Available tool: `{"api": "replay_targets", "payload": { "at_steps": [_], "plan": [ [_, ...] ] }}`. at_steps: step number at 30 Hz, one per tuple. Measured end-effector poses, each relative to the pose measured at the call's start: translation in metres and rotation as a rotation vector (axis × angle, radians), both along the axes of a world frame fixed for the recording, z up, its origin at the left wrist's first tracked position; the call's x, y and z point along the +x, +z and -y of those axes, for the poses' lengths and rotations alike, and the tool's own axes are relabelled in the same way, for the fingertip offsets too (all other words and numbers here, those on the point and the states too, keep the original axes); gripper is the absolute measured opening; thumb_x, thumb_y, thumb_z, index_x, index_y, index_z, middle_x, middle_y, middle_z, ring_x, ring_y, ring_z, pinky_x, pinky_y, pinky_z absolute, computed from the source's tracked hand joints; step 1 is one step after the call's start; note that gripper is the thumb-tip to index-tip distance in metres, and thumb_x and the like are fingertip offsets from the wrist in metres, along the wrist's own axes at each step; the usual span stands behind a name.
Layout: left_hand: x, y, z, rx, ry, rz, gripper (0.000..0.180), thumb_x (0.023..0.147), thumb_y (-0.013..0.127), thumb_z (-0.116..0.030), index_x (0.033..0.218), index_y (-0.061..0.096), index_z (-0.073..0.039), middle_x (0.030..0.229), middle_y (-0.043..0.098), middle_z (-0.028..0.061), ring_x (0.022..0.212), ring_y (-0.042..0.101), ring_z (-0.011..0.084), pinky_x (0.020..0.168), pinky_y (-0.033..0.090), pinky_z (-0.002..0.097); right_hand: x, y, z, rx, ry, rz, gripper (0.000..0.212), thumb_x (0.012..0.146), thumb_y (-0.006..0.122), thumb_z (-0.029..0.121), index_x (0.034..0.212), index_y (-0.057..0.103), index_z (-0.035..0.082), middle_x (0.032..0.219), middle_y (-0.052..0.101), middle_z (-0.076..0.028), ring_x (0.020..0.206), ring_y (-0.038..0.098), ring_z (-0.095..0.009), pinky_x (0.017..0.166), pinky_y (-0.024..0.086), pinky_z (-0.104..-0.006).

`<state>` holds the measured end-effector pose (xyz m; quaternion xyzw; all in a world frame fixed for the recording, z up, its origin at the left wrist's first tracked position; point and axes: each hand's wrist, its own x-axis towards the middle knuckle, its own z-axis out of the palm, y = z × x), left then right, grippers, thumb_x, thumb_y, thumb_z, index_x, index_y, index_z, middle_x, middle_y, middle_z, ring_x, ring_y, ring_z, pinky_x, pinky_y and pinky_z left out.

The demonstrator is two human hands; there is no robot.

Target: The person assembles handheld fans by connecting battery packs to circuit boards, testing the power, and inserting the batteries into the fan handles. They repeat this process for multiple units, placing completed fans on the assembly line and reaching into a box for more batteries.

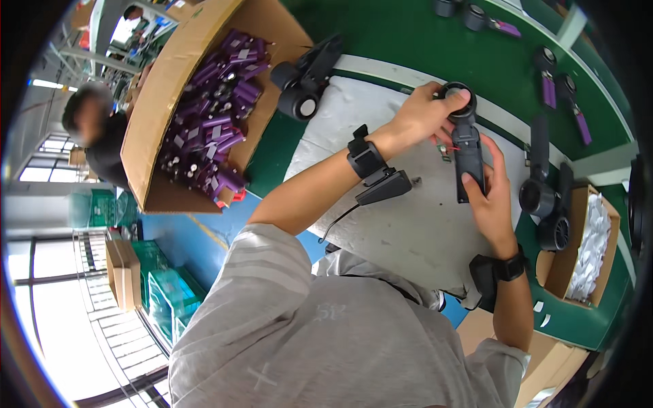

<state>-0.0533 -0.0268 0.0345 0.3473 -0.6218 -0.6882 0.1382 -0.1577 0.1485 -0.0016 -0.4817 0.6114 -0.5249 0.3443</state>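
Grey T-shirt, nearest. Right hand: wrapped round the handle of 1 black round-headed handheld device. Left hand: closed about its head. Red wires: lay exposed; a shifting grip could have torn them. Pale pad: lay beneath.

Up on the person's head, the left fisheye looked steeply down, and what a sweep it took! The grey shirt loomed nearest along the bottom, the left hand and right hand sat farther out, the green desk ran beyond, and distant windows curved away at the left rim.
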Motion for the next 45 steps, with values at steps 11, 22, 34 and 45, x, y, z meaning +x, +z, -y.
{"api": "replay_targets", "payload": {
  "at_steps": [11,22,34,45],
  "plan": [
    [0.084,0.012,-0.025,-0.604,0.018,0.033,0.057,0.087,0.07,-0.038,0.126,0.056,0.001,0.089,0.069,0.0129,0.073,0.068,0.0198,0.064,0.054,0.0309,0.006,-0.005,-0.007,0.074,-0.151,-0.197,0.054,0.092,0.047,-0.002,0.144,0.037,0.008,0.078,0.065,-0.009,0.065,0.051,-0.008,0.061,0.042,-0.0227],
    [0.314,-0.008,-0.022,-1.114,0.856,1.217,0.05,0.082,0.072,-0.034,0.127,0.059,-0.015,0.098,0.064,0.0141,0.082,0.067,0.0322,0.07,0.053,0.0422,0.02,-0.004,-0.004,0.157,-0.191,-0.234,0.051,0.089,0.051,-0.003,0.139,0.04,0.005,0.071,0.062,-0.008,0.06,0.046,-0.007,0.058,0.037,-0.0213],
    [0.296,0.018,-0.032,-0.501,0.713,0.206,0.053,0.087,0.066,-0.001,0.138,0.049,-0.005,0.099,0.071,0.0154,0.083,0.068,0.0156,0.073,0.054,0.0245,0.027,0.003,-0.003,0.163,-0.22,-0.316,0.052,0.089,0.053,-0.004,0.138,0.04,0.006,0.059,0.051,-0.001,0.054,0.039,-0.006,0.054,0.032,-0.0211],
    [0.114,0.033,-0.047,-0.295,0.087,-0.309,0.063,0.089,0.065,0.001,0.145,0.038,-0.004,0.103,0.072,0.0125,0.09,0.065,0.0118,0.079,0.052,0.0259,0.018,0.001,-0.018,0.073,-0.096,-0.237,0.048,0.091,0.056,0.009,0.136,0.041,0.003,0.066,0.057,-0.004,0.056,0.048,-0.009,0.053,0.038,-0.025]
  ]
}}
